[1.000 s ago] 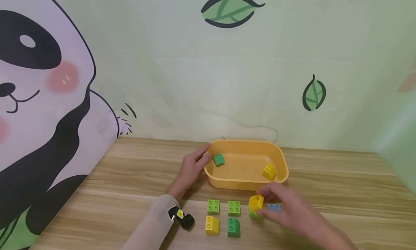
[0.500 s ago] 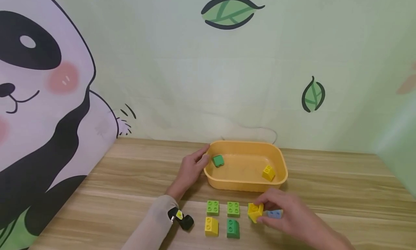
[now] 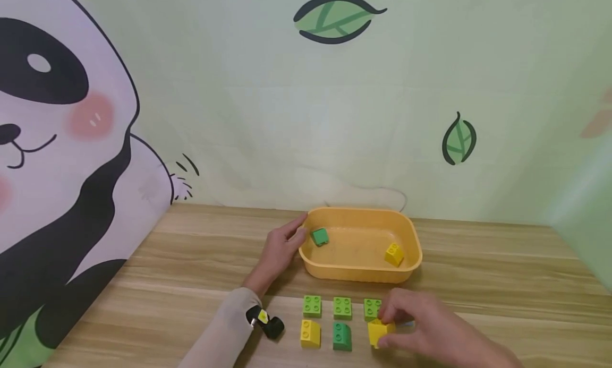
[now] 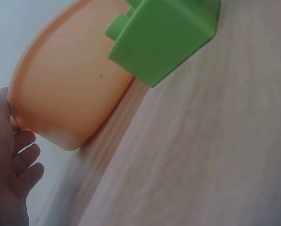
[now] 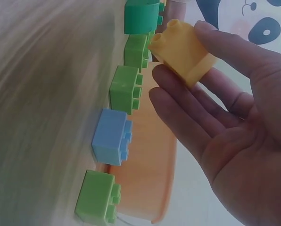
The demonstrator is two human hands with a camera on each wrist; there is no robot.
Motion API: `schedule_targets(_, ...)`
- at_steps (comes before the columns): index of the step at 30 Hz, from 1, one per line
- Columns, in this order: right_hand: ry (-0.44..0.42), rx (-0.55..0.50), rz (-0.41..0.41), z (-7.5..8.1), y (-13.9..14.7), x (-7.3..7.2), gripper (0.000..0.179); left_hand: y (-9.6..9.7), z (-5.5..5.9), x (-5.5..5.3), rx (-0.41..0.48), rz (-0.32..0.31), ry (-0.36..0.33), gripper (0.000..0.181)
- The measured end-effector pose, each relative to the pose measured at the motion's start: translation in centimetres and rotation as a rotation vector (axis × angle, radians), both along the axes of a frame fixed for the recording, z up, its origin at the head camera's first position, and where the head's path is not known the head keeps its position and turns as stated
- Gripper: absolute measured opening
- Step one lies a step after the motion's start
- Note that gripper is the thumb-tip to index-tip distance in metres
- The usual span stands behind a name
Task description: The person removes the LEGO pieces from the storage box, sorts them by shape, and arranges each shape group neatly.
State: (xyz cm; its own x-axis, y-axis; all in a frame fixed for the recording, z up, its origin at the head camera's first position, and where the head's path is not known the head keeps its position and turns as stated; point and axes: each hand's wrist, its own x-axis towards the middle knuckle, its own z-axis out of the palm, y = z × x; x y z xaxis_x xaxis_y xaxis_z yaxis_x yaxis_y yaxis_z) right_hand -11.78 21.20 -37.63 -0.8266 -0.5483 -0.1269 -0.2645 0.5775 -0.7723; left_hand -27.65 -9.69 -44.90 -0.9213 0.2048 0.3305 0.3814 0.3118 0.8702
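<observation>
My right hand [image 3: 421,325] pinches a yellow sloped toy brick [image 3: 377,333] between thumb and fingers. In the right wrist view the brick [image 5: 183,49] is tilted, two studs facing up and left. Just behind it in the head view sits a light green brick [image 3: 372,308], and a blue brick [image 5: 111,136] is mostly hidden by the hand. My left hand [image 3: 279,248] holds the left end of an orange tub [image 3: 358,273] at its rim. Inside the tub lie a green brick [image 3: 320,237] and a yellow brick [image 3: 394,255].
Two light green bricks [image 3: 312,306] continue the back row leftward. In front of them stand a yellow sloped brick [image 3: 310,333] and a dark green one [image 3: 341,336]. A black wrist camera [image 3: 272,326] sits on the left sleeve. A printed backdrop [image 3: 239,134] rises behind the table.
My right hand has brought the yellow brick from over the third light green brick toward me, uncovering that brick, and turned it. The left hand stays at the tub.
</observation>
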Motion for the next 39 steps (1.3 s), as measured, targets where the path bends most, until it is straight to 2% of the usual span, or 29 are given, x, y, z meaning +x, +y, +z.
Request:
schedule_targets(7, -0.045, -0.013, 0.072, -0.4, -0.1, 0.1, 0.017, -0.1, 0.0, 0.0, 0.000, -0.001, 0.007, 0.045)
schedule_targets(14, -0.111, 0.000, 0.074, -1.0, -0.4, 0.4, 0.007, -0.1, 0.0, 0.0, -0.001, 0.004, 0.008, 0.046)
schedule_targets(22, -0.060, -0.017, 0.145, -1.5, -0.3, 0.1, 0.006, -0.1, 0.0, -0.1, -0.016, 0.001, 0.002, 0.046)
schedule_targets(26, -0.062, -0.042, 0.139, -1.8, -0.4, 0.0, 0.009, -0.1, 0.0, -0.1, -0.011, -0.002, 0.008, 0.045)
schedule_targets(31, -0.059, -0.013, 0.099, -2.1, -0.4, 0.0, 0.008, -0.1, 0.0, -0.1, -0.014, -0.001, 0.004, 0.046)
schedule_targets(36, -0.116, -0.023, 0.045, -2.2, -0.4, 0.1, 0.009, -0.1, -0.1, -0.1, -0.022, 0.000, 0.000, 0.045)
schedule_targets(39, -0.119, -0.030, 0.033, -2.3, -0.4, -0.1, 0.012, -0.1, -0.1, -0.1, -0.020, 0.000, 0.001, 0.045)
